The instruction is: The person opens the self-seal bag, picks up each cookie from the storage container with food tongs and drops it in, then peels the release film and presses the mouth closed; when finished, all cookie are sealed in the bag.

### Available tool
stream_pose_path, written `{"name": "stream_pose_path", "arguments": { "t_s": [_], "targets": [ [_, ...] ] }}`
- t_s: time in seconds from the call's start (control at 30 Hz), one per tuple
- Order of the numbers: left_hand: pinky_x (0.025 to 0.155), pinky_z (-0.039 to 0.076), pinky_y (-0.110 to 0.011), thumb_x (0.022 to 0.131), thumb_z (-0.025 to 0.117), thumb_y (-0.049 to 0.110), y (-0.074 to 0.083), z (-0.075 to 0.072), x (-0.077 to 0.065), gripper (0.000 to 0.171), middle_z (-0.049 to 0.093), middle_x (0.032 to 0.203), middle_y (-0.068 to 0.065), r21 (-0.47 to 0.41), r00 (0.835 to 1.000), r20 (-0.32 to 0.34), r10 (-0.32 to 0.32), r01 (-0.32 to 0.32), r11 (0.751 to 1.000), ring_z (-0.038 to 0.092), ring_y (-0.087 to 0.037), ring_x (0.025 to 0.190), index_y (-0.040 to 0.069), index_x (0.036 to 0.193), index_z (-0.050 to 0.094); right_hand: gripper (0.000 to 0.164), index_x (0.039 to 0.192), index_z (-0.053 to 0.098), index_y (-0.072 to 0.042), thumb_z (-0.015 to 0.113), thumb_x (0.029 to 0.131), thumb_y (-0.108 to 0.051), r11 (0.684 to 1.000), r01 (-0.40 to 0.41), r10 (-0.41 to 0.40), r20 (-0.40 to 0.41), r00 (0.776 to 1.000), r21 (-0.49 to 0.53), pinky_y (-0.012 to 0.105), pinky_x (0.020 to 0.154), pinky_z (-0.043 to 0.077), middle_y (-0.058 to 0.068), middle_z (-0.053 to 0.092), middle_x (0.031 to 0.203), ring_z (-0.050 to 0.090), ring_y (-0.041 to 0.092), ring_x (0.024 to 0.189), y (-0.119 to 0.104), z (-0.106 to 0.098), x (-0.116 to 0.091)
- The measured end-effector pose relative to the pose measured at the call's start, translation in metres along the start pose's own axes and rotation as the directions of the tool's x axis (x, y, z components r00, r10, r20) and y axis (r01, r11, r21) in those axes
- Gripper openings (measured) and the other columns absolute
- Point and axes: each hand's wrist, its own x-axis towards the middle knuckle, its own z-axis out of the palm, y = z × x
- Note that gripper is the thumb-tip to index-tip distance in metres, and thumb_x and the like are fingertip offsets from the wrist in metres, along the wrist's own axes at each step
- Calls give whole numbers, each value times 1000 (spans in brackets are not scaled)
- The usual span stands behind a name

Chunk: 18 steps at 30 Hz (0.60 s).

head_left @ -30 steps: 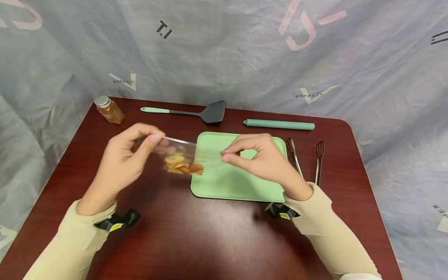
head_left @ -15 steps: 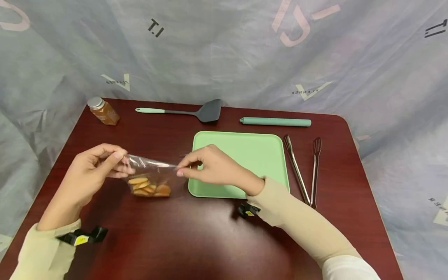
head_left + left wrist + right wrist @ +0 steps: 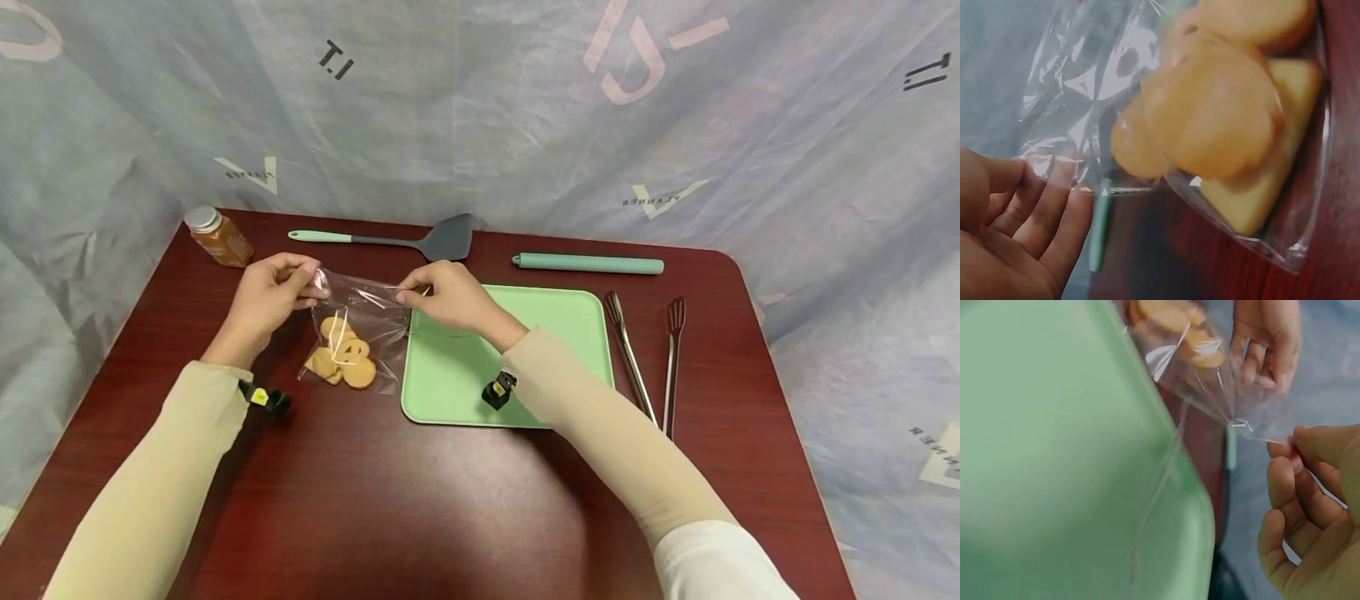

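Note:
A clear plastic bag of pale yellow biscuits spreads between my two hands, just left of the light green tray. My left hand pinches its upper left corner between thumb and fingers. At the upper right corner my right hand pinches the film, overlapping the tray's far left corner in the head view. Round biscuits, one with cut-out holes, and a straight-edged one bunch at the bag's bottom, close over the table. In the right wrist view a thin clear strip trails across the tray.
Along the table's far side are a spice jar with a silver lid, a grey spatula with a mint handle, and a green rod. Metal tongs lie spread right of the tray. A grey curtain hangs behind.
Both hands carried the bag left off the tray and toward me, then back away from me. The bag now lies flatter, its biscuits facing up. The right hand kept its pinch.

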Motion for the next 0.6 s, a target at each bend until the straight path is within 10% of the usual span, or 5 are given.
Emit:
{"name": "stream_pose_path", "arguments": {
  "t_s": [0.4,0.6],
  "targets": [
    [76,57,-29,107,55,26,-8,13,25,39,68,111,-15,40,994,29,-108,107,993,72,-23,93,-3,133,59,24,119,75,-13,64,103,-26,984,-159,157,-33,987,-76,29,68,48,-5,73,100,64,10,79,24,-1,20],
    [101,47,-42,107,54,30,1,24,19,55,52,145,-19,137,999,40,-27,21,990,53,-31,128,1,152,43,50,145,56,-9,62,103,-35,982,-161,150,-116,982,-95,34,89,49,5,67,125,65,16,105,30,-5,-5]
  ]
}}
